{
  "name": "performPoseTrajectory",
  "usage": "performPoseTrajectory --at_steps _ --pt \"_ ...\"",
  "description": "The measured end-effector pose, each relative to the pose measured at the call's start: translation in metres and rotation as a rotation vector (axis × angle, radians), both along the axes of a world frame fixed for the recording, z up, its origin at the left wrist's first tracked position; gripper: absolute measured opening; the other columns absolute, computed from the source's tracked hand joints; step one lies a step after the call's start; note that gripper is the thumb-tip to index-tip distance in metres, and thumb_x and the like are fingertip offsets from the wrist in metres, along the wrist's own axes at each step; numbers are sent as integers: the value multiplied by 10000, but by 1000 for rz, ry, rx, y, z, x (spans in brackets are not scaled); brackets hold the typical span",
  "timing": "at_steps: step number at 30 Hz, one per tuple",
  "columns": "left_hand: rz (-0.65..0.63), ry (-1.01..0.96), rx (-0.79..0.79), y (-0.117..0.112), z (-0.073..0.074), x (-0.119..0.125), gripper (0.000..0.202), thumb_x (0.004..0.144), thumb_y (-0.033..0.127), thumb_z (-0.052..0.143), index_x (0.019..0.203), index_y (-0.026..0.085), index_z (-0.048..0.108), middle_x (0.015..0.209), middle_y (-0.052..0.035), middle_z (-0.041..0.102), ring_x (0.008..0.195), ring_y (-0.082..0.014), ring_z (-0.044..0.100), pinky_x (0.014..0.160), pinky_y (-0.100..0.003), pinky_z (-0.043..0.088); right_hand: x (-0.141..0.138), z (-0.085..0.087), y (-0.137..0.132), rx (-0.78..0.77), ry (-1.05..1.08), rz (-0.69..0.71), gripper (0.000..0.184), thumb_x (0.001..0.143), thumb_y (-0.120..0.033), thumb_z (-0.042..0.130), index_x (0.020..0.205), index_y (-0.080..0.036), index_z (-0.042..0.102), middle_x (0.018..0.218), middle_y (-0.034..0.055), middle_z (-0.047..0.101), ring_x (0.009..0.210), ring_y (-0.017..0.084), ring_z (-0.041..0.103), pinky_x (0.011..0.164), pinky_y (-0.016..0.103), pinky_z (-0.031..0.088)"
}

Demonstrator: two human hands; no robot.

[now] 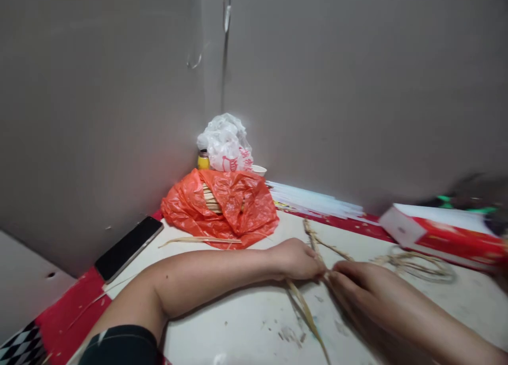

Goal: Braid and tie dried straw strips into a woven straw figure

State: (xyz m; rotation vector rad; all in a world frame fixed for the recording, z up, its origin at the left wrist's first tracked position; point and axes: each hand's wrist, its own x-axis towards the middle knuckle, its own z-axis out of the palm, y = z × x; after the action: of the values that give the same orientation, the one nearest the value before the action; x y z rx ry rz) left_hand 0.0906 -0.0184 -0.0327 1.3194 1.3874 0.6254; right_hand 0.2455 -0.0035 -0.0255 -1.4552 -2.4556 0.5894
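My left hand (299,259) reaches across the white board with its fingers closed on a strand of dried straw (304,304), which trails from beneath it toward the front edge. Close by on the right, my right hand (357,283) pinches at the same spot, its fingertips almost touching the left ones. A twisted straw cord (311,233) runs up from between the hands, and a thinner length branches off to the right. The exact point where the fingers grip is small and partly hidden.
Behind the hands lies a red plastic bag (246,206) of straw strips. A phone (129,248) rests at left. A coil of straw cord (420,264) and a red-and-white box (440,233) are at right. White sticks (317,198) lie along the grey wall (357,90).
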Motion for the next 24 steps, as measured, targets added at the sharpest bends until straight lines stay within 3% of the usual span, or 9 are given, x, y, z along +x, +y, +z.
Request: performPoseTrajectory --at_steps 2,5,10,12,15,19,22,24 --pt "-20 -5 49 -4 3 -1 150 655 142 500 506 160 512 434 62 418 408 -63 336 418 -209 237 -3 14 -7 -68 -76 4 254 764 -285 461 566 -181 581 602 76 633 548 175 542 508 268 314" --pt "-23 -37 63 -6 6 -3 189 662 174 496 476 162 463 401 71 354 365 -47 254 387 -213 157 -8 25 -17 -114 -17 -27 244 765 -265 449 562 -165 539 577 56 608 528 141 504 470 239 274" --pt "-74 -156 -47 -3 11 -6 201 681 198 484 482 166 467 372 66 382 303 -42 220 346 -221 113 -15 25 -28 -491 100 -56 289 824 -315 407 586 -179 500 462 20 547 356 115 460 396 228 265" --pt "-70 -201 -77 -2 11 -7 175 675 206 493 505 165 484 386 64 402 299 -41 213 334 -224 102 -17 26 -32 -459 95 -61 305 835 -322 418 581 -181 512 436 22 536 336 114 446 404 236 269" --pt "-56 -244 -86 -2 10 -8 138 674 226 519 552 162 509 400 73 398 308 -39 215 331 -222 101 -22 32 -36 -293 50 -50 270 808 -259 475 563 -172 548 442 36 544 395 119 466 454 239 285" --pt "-44 -302 -129 -3 10 -8 161 676 276 573 580 166 506 370 96 326 310 -36 195 344 -218 89 -28 38 -47 -125 -80 0 198 770 -181 469 630 -151 607 624 73 631 531 132 515 505 238 294" --pt "-29 -360 -185 -3 11 -7 193 674 322 599 610 157 522 402 88 379 309 -29 193 347 -217 85 -29 47 -60 -84 -119 167 194 764 -191 463 669 -145 626 675 56 634 546 116 485 505 234 275" --pt "-30 -386 -203 -3 13 -7 200 671 338 607 649 147 549 433 81 411 310 -24 197 345 -216 85 -25 56 -64 -204 -71 343 206 770 -266 502 647 -149 619 612 22 603 522 101 455 490 221 272"
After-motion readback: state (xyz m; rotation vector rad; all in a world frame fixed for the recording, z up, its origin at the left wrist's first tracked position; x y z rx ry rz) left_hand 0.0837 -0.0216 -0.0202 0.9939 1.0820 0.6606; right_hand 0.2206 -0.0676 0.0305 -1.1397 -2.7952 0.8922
